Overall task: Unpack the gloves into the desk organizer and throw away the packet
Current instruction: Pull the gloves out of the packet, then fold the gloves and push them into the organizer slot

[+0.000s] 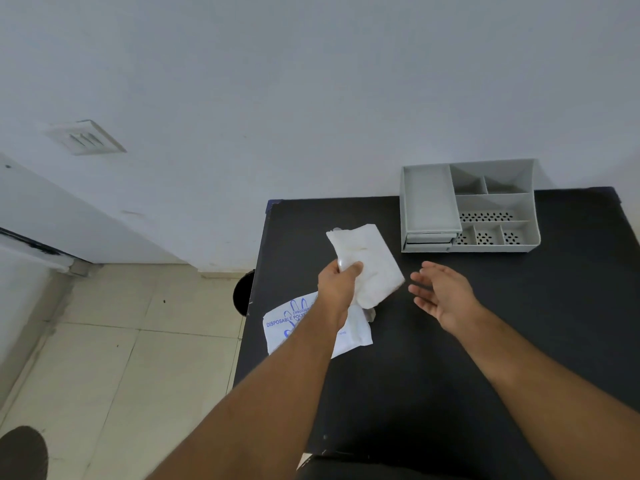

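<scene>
A person stands at a black desk [450,358]. The left hand [337,285] lifts a folded white stack of gloves [367,261] above the desk, its grip pinching the stack's near edge. The right hand [441,296] hovers just beside the gloves, palm up, fingers spread, holding nothing. The packet [287,323], white with blue print, lies flat on the desk under the left forearm. A grey organizer [467,206] sits at the desk's far edge.

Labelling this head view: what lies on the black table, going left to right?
Printed white packet → stack of translucent white gloves gripped by the left hand → open right hand → grey plastic desk organizer.
</scene>
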